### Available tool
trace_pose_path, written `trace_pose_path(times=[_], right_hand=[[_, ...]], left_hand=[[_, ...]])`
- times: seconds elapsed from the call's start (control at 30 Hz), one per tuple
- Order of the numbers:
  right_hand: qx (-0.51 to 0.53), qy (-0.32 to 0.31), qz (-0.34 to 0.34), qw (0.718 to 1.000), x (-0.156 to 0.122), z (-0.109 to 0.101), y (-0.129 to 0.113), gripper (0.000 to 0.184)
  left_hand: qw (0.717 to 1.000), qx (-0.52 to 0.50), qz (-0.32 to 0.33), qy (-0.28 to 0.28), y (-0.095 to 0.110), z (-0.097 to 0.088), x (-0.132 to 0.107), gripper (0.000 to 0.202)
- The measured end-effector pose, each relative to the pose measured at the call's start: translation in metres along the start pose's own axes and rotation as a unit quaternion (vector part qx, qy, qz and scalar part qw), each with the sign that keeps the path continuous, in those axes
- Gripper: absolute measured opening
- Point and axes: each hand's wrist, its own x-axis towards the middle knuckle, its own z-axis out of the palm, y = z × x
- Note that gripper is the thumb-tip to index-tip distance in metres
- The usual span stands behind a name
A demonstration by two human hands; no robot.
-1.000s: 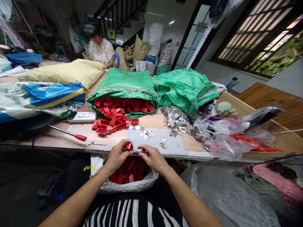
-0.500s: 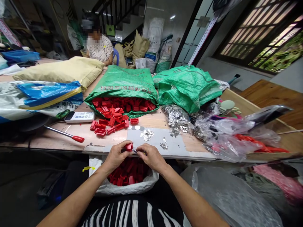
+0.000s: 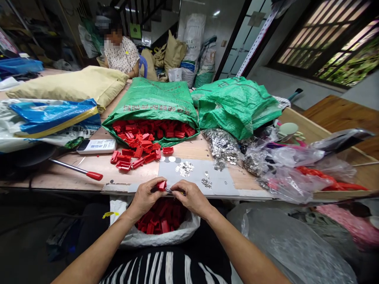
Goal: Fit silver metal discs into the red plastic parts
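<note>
My left hand [image 3: 145,197] pinches a small red plastic part [image 3: 161,185] at the table's front edge. My right hand [image 3: 191,197] is closed on a thin metal piece [image 3: 169,191] whose tip meets the red part. Both hands hover over a white bag of red parts [image 3: 161,219] in my lap. More loose red parts [image 3: 133,156] lie on the table in front of an open green sack [image 3: 154,106] full of them. Small silver metal pieces [image 3: 184,169] sit in little heaps on a grey sheet [image 3: 216,179] just beyond my hands.
A red-handled screwdriver [image 3: 77,170] and a white remote [image 3: 96,146] lie at the left. A second green sack [image 3: 233,104], a heap of silver parts [image 3: 222,148] and clear plastic bags [image 3: 290,169] fill the right. Another person [image 3: 120,53] sits at the far end.
The hands have stayed together at the table edge; my right hand has closed in on the red part. The view has shifted slightly.
</note>
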Motion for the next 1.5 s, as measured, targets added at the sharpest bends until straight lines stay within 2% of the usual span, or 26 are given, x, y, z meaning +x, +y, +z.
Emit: trace_pose_path(times=[0.27, 0.47, 0.53, 0.7, 0.8, 1.1, 1.33, 1.5], right_hand=[[-0.041, -0.004, 0.044, 0.998, 0.002, 0.002, -0.009, 0.015], [-0.128, 0.025, 0.093, 0.987, 0.003, 0.016, -0.026, 0.016], [-0.107, 0.029, 0.09, 0.99, 0.003, 0.017, -0.024, 0.015], [0.062, 0.007, 0.077, 0.995, 0.003, 0.007, -0.01, 0.012], [0.088, 0.002, 0.086, 0.992, 0.003, 0.003, -0.007, 0.012], [0.013, -0.002, 0.052, 0.999, 0.003, 0.006, -0.007, 0.011], [-0.024, -0.021, 0.077, 0.996, 0.006, 0.004, -0.018, 0.013], [-0.085, -0.033, 0.099, 0.991, 0.008, 0.007, -0.029, 0.015]], left_hand=[[0.998, -0.05, -0.034, 0.01, 0.006, 0.0, 0.001, 0.033], [0.999, -0.029, -0.014, 0.004, 0.003, 0.001, 0.0, 0.033], [1.0, -0.017, -0.007, 0.007, 0.002, 0.001, -0.001, 0.033], [1.0, -0.016, 0.011, -0.022, 0.005, -0.003, -0.001, 0.032], [0.999, -0.01, 0.029, -0.041, 0.007, -0.006, -0.002, 0.029], [0.998, 0.022, 0.037, -0.05, -0.003, -0.005, -0.003, 0.033], [0.995, 0.06, 0.053, -0.058, -0.005, -0.005, -0.003, 0.033], [0.995, 0.066, 0.057, -0.039, -0.008, -0.003, -0.004, 0.033]])
